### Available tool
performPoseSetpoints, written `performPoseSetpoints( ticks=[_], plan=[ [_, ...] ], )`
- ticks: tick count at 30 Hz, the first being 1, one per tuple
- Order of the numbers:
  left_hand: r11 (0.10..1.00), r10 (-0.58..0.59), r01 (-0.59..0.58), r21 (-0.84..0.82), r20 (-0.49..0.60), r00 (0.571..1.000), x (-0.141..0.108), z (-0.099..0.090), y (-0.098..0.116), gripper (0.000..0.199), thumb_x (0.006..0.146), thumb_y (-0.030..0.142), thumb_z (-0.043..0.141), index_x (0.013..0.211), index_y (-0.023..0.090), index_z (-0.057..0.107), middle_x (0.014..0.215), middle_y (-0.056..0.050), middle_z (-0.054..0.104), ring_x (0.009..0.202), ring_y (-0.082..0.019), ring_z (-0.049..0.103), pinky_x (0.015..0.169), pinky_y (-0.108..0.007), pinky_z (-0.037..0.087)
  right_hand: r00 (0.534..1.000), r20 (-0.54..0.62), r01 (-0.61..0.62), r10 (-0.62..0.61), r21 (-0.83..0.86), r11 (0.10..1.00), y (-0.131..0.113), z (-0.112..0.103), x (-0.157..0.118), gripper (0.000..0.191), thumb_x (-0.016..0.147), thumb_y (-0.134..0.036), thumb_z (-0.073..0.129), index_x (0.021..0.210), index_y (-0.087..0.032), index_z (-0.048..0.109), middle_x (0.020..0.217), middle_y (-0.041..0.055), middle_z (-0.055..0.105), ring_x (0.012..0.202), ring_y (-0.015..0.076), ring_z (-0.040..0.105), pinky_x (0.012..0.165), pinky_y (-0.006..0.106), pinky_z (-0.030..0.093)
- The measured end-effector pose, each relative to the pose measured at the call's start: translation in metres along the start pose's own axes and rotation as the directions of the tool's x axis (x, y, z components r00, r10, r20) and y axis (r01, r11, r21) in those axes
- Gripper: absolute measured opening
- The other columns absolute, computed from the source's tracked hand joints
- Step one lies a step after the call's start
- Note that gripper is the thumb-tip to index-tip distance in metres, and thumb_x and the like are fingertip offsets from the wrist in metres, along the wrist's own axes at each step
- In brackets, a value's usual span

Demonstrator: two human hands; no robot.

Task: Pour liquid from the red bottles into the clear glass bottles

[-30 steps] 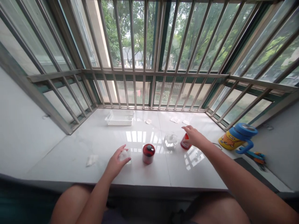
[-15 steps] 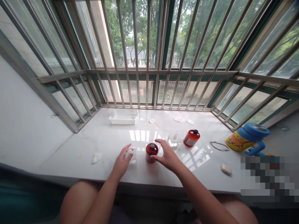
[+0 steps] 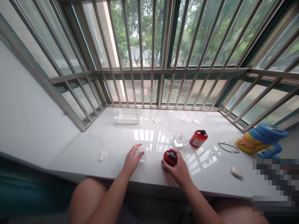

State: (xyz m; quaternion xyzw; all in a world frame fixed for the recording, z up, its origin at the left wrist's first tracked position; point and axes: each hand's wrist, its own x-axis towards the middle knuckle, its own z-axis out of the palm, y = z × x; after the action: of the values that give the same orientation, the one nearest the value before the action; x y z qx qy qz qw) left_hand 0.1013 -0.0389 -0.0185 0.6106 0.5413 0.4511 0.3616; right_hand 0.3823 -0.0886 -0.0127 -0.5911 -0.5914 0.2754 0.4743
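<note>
My right hand [image 3: 179, 166] is closed round a red bottle [image 3: 170, 158] with a black cap, fingers and thumb on either side of it. The bottle leans a little, its cap towards the right. To the left, my left hand [image 3: 133, 159] has its thumb and fingers curled round the top of a small clear square bottle [image 3: 143, 155] on the white sill. Beyond my right hand stands a second clear square bottle [image 3: 179, 141]. Beside that one is another red bottle [image 3: 198, 139] with a black cap and a pale label.
A white basket [image 3: 128, 117] stands at the back left, near the window bars [image 3: 151, 71]. Crumpled white pieces [image 3: 184, 119] lie along the back, another white piece [image 3: 103, 156] at left. On the right are a dark cord [image 3: 229, 147], a beige block [image 3: 236, 172] and a blue-yellow jug [image 3: 259, 140].
My right hand has closed round the near red bottle and moved it right, away from the clear bottle, tilting it. My left hand stays at the clear bottle. The view has swung slightly left.
</note>
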Motion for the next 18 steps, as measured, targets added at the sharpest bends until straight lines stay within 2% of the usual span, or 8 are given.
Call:
performPoseSetpoints(
  ticks=[2, 4, 7, 9, 13, 18],
  plan=[
    [0.999, -0.021, 0.02, -0.051, -0.033, 0.999, 0.001, 0.005, -0.002, 0.034, 0.09, 0.056, 0.076, 0.096, 0.023, 0.067, 0.145, -0.012, 0.07, 0.135, -0.033, 0.066, 0.12, -0.05, 0.045, 0.997, -0.076, -0.028, 0.027, -0.014, 0.999, 0.009, -0.013, -0.008, 0.07, 0.079, -0.061, 0.085, 0.134, -0.028, 0.057, 0.131, 0.0091, 0.068, 0.115, 0.0324, 0.07, 0.103, 0.05, 0.058],
    [0.991, -0.035, 0.027, -0.13, -0.066, 0.997, 0.001, 0.008, -0.006, 0.039, 0.084, 0.055, 0.083, 0.095, 0.023, 0.064, 0.141, -0.013, 0.072, 0.133, -0.034, 0.067, 0.117, -0.05, 0.047, 0.99, -0.133, -0.044, 0.041, -0.015, 0.999, 0.014, -0.019, -0.013, 0.072, 0.078, -0.063, 0.086, 0.135, -0.028, 0.058, 0.131, 0.0095, 0.068, 0.115, 0.0329, 0.069, 0.103, 0.05, 0.057],
    [0.982, -0.035, 0.024, -0.185, -0.062, 0.997, 0.003, 0.009, -0.01, 0.051, 0.076, 0.053, 0.091, 0.108, 0.024, 0.066, 0.137, -0.013, 0.074, 0.133, -0.034, 0.067, 0.116, -0.05, 0.047, 0.981, -0.184, -0.059, 0.059, 0.007, 0.998, 0.016, -0.018, -0.017, 0.074, 0.077, -0.065, 0.085, 0.135, -0.028, 0.059, 0.132, 0.0098, 0.067, 0.115, 0.0327, 0.068, 0.103, 0.051, 0.057],
    [0.986, -0.024, 0.019, -0.164, -0.032, 0.999, 0.004, 0.008, -0.012, 0.054, 0.075, 0.053, 0.092, 0.115, 0.024, 0.068, 0.139, -0.014, 0.073, 0.133, -0.035, 0.066, 0.117, -0.05, 0.046, 0.976, -0.204, -0.069, 0.073, 0.026, 0.997, 0.017, -0.015, -0.017, 0.076, 0.074, -0.065, 0.087, 0.134, -0.028, 0.059, 0.13, 0.0096, 0.067, 0.112, 0.0321, 0.069, 0.101, 0.05, 0.059],
    [0.979, -0.008, -0.002, -0.203, -0.045, 0.999, 0.006, 0.008, -0.015, 0.054, 0.071, 0.056, 0.095, 0.101, 0.022, 0.065, 0.136, -0.015, 0.073, 0.133, -0.035, 0.066, 0.116, -0.05, 0.047, 0.97, -0.232, -0.067, 0.076, 0.044, 0.997, 0.022, -0.009, -0.016, 0.077, 0.071, -0.064, 0.089, 0.133, -0.027, 0.06, 0.129, 0.0095, 0.067, 0.112, 0.032, 0.069, 0.099, 0.049, 0.059],
    [0.981, -0.014, 0.008, -0.191, -0.034, 0.999, 0.007, 0.007, -0.014, 0.062, 0.071, 0.054, 0.096, 0.116, 0.023, 0.066, 0.137, -0.014, 0.073, 0.133, -0.033, 0.067, 0.117, -0.047, 0.046, 0.971, -0.224, -0.068, 0.08, 0.062, 0.996, 0.023, -0.01, -0.017, 0.077, 0.073, -0.064, 0.088, 0.134, -0.028, 0.059, 0.128, 0.0099, 0.067, 0.11, 0.0318, 0.069, 0.099, 0.05, 0.059]
  ],
)
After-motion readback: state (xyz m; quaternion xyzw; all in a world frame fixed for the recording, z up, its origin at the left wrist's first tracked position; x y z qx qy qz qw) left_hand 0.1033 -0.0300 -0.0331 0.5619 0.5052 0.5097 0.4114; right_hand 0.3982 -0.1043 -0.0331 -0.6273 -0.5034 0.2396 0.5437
